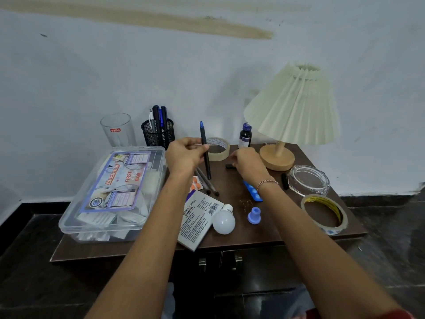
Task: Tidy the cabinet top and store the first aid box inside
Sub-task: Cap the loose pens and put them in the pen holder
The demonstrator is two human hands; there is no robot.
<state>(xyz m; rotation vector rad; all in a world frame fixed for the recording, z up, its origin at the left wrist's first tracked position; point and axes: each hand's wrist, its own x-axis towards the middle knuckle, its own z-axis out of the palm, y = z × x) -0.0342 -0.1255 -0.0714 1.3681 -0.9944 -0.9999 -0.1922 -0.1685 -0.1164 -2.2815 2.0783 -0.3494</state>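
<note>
Dim, soft light; warped, blurry edges

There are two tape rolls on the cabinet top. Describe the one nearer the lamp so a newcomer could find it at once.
Start at the pleated cream lamp at the back right of the brown cabinet top. Left of its wooden base stands a small dark bottle, and just left of that lies the beige tape roll, behind the upright pen in the left hand. Unlike the clear tape roll at the front right corner, it is opaque.
</note>
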